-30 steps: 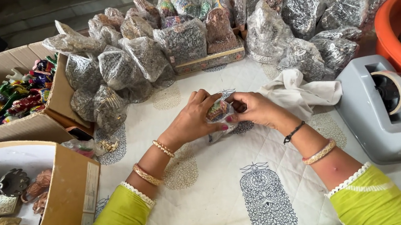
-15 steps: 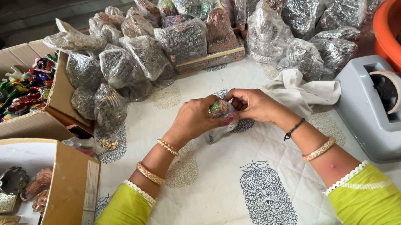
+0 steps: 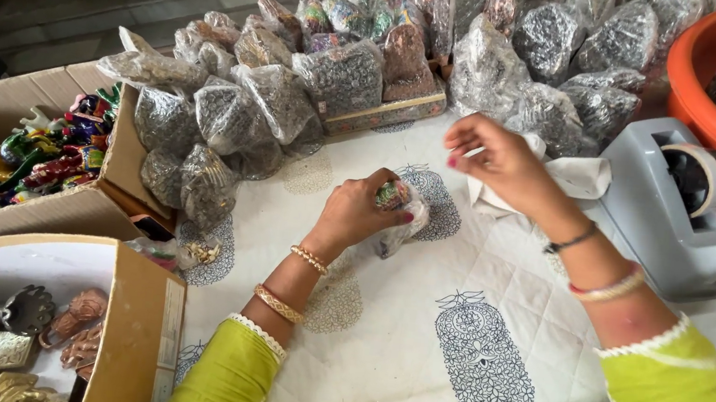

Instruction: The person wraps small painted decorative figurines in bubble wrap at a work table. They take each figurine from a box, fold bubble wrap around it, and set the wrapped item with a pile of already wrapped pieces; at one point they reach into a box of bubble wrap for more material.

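- Left hand (image 3: 357, 213) grips a small clear plastic packet with a colourful trinket inside (image 3: 399, 210), pressed onto the white block-printed table (image 3: 416, 324) mid-scene.
- Right hand (image 3: 502, 159) hovers empty, fingers loose, near the grey tape dispenser (image 3: 676, 206).
- Many filled packets (image 3: 270, 106) lie far; this one looks unsealed.

Single head-worn view, looking steeply down and forward over the surface (image 3: 451, 328) from close above. Both forearms enter from the bottom edge, the left hand (image 3: 356, 214) near centre, the right hand (image 3: 498, 159) just beyond. Cardboard boxes (image 3: 61, 203) border the left, a tape dispenser (image 3: 671, 210) the right, bagged goods (image 3: 345, 74) the far edge.
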